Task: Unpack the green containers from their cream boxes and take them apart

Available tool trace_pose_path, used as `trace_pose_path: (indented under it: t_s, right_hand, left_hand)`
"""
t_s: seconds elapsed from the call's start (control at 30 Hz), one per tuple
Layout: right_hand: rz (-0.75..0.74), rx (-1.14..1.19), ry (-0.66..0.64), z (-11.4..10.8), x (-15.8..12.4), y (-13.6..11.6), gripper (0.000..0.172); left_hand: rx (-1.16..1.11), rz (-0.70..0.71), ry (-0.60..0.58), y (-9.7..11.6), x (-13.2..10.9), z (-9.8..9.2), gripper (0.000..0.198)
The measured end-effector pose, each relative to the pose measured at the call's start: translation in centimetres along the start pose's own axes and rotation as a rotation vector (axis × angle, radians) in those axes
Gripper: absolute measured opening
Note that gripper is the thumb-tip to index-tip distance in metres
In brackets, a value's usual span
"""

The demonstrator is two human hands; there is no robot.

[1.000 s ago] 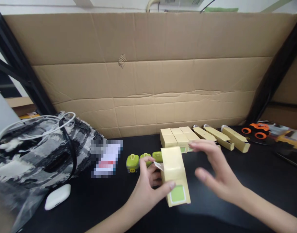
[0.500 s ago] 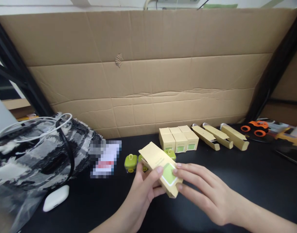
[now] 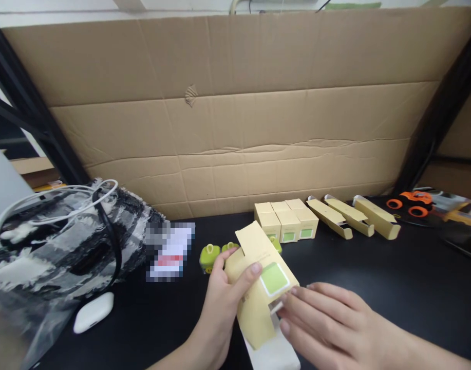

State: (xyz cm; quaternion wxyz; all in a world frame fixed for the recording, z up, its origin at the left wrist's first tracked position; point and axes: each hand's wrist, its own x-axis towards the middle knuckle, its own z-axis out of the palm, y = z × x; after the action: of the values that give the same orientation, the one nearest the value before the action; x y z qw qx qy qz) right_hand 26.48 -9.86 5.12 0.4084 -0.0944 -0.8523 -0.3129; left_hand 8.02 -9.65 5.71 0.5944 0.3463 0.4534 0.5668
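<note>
A pale yellow carton (image 3: 254, 257) with a green label is tilted in front of me, one top flap sticking up. My left hand (image 3: 229, 303) grips it from the left, thumb on the front beside the label. At its lower right edge, the fingers of my right hand (image 3: 327, 321) are bent around a small end flap. Below the carton shows a white surface (image 3: 276, 354); whether it is the carton's inside or another thing I cannot tell. Green-lidded little containers (image 3: 209, 255) stand behind, partly hidden by the carton and my left hand.
Several closed yellow boxes (image 3: 280, 218) stand grouped at the back. To their right lie three long yellow cartons (image 3: 327, 216) with raised flaps. An orange toy truck (image 3: 410, 203) is at far right. Left are a frayed black-and-grey bag (image 3: 66, 241), cables and a white earphone case (image 3: 93, 312).
The carton has turned and its side now shows opened out, with a white surface below. My right hand has moved down from the label to the lower edge.
</note>
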Motion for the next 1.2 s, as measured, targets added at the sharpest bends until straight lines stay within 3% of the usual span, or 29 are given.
trace_pose_path:
  t_s: [0.17,0.33,0.43,0.57,0.7,0.8,0.9,1.0,1.1,1.2]
  right_hand:
    - [-0.035,0.07,-0.09,0.6,0.1,-0.6,0.03]
    - [-0.065,-0.041,-0.191,0.1,-0.1,-0.1,0.043]
    - [0.027,-0.111,-0.185,-1.7,-1.3,3.6,0.039]
    - [0.381,-0.304,-0.11,-4.5,-4.4,11.7,0.029]
    - [0.522,-0.309,-0.25,-5.5,-8.4,18.5,0.029]
    - [0.564,-0.221,-0.421,-5.0,-11.5,21.2,0.035]
    - [0.586,-0.12,-0.573,-4.6,-13.9,22.1,0.035]
    - [0.607,-0.076,-0.664,-5.2,-15.0,22.2,0.046]
    - [0.608,-0.048,-0.696,-6.2,-14.4,21.6,0.056]
    - [0.59,-0.032,-0.683,-5.6,-12.0,20.0,0.05]
  left_hand:
    - [0.06,0.054,0.02,-0.2,0.1,-0.3,0.07]
    - [0.062,0.189,-0.12,-1.3,0.3,-0.7,0.072]
    - [0.105,0.285,-0.248,-2.4,0.4,-1.1,0.068]
    - [0.29,0.442,-0.403,-3.9,0.6,-2.0,0.047]
    - [0.474,0.514,-0.59,-5.4,1.3,-3.0,0.04]
    - [0.532,0.569,-0.7,-6.2,2.0,-3.6,0.044]
    - [0.551,0.605,-0.726,-6.9,2.7,-3.9,0.048]
    - [0.558,0.642,-0.726,-7.3,3.0,-3.9,0.052]
    - [0.579,0.659,-0.726,-7.5,2.9,-3.9,0.054]
    - [0.626,0.654,-0.727,-7.3,2.6,-3.9,0.056]
